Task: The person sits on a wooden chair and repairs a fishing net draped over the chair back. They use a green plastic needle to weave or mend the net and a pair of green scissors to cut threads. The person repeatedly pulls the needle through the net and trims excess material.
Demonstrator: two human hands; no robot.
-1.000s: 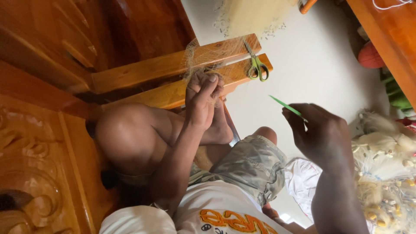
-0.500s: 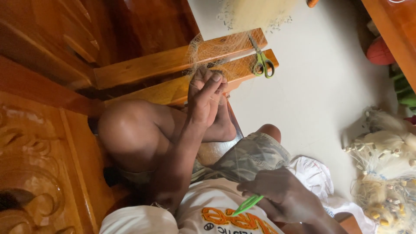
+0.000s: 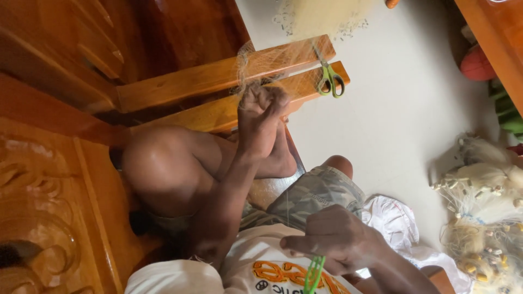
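My left hand [image 3: 262, 109] is clenched on the fine pale fishing net [image 3: 283, 60], pinching it against the wooden bars [image 3: 218, 76]. My right hand [image 3: 335, 239] sits low, close to my chest, gripping a thin green netting needle [image 3: 314, 275] that points downward. A thin line appears to run from the needle up toward the net, too fine to follow. My bent knee [image 3: 163, 163] lies to the left of my left arm.
Green-handled scissors [image 3: 329, 81] rest on the end of the lower wooden bar. A heap of pale net with small floats [image 3: 485, 207] lies on the white floor at right. Carved wooden furniture [image 3: 43, 179] fills the left side. White cloth [image 3: 392, 218] lies by my leg.
My right hand, raised at the right with the needle a second ago, has pulled down and in toward my chest. My left hand has closed into a tighter fist on the net.
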